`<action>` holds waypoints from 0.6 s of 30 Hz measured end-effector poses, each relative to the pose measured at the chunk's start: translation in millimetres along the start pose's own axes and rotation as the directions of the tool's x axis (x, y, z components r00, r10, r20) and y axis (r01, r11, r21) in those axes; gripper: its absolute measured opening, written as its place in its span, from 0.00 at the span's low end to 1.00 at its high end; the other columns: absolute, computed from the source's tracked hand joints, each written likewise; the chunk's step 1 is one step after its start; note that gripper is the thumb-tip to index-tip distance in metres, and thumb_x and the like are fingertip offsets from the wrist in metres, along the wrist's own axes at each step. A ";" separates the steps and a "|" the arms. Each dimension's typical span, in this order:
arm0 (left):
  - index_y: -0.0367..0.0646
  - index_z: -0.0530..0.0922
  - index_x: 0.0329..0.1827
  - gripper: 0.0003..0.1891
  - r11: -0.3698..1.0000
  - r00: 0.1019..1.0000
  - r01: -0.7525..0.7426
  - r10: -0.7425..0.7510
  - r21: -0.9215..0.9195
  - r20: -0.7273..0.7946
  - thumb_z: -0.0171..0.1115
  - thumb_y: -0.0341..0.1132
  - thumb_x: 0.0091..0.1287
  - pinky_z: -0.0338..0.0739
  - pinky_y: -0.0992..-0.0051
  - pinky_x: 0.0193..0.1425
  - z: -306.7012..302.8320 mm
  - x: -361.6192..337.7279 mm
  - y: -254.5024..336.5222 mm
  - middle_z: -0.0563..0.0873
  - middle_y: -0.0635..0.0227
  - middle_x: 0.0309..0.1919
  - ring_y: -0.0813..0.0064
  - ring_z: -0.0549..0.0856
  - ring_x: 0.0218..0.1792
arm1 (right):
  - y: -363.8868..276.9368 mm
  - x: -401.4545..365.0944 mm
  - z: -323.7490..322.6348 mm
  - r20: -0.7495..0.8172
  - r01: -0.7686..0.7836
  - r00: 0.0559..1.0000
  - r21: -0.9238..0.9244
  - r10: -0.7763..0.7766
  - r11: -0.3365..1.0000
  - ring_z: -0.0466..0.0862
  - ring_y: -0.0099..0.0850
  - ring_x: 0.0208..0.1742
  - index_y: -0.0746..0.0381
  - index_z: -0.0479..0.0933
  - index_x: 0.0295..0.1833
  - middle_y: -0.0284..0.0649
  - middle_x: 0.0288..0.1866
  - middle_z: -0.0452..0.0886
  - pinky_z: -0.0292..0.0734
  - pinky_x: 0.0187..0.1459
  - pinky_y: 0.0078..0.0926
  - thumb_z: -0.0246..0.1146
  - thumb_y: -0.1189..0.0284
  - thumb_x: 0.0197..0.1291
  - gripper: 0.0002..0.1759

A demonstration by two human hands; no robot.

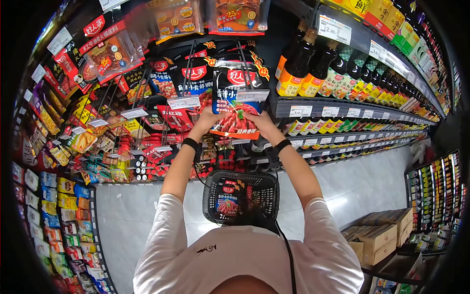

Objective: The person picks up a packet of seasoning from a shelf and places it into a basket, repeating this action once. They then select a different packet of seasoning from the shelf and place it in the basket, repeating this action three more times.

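A black seasoning packet [238,115] with a red logo and a picture of crayfish hangs upright at the front of a shelf hook. My left hand [208,119] grips its lower left side, and my right hand [262,123] has its lower right side, thumb on the front. A white price tag [252,96] overlaps the packet's upper right. Similar dark packets [195,73] hang just left of and behind it. Below my forearms is a black shopping basket [210,209], holding a like-looking seasoning packet [227,200].
Sauce bottles [297,61] stand on the shelf to the right. Hotpot seasoning packs [111,51] hang at upper left. Cardboard boxes [382,240] sit at lower right, and a rack of small packages [67,201] is at lower left. Grey floor [132,215] lies below.
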State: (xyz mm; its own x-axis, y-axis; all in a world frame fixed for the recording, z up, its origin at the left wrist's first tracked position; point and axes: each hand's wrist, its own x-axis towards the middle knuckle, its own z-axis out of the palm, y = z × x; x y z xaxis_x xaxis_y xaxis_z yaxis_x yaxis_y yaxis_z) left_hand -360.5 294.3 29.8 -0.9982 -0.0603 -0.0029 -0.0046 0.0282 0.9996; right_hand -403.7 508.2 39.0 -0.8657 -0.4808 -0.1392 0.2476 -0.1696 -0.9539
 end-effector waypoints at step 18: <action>0.38 0.80 0.33 0.05 0.979 0.996 -0.072 0.082 0.189 -0.044 0.67 0.29 0.56 0.71 0.83 0.30 43.1 -95.6 45.5 0.81 0.76 0.25 0.88 0.76 0.25 | 8.2 -69.8 -8.1 0.118 -0.028 0.993 -0.001 0.028 1.000 0.80 0.23 0.41 0.67 0.75 0.49 0.36 0.44 0.80 0.76 0.43 0.23 0.66 0.75 0.53 0.17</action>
State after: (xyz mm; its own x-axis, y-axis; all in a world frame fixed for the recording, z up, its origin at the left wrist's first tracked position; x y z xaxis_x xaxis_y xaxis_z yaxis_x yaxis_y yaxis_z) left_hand -267.9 344.4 74.3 -0.9916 -0.1015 0.0801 0.0562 0.2203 0.9738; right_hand -344.8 547.3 38.7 -0.8009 -0.5838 -0.1333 0.2712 -0.1552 -0.9499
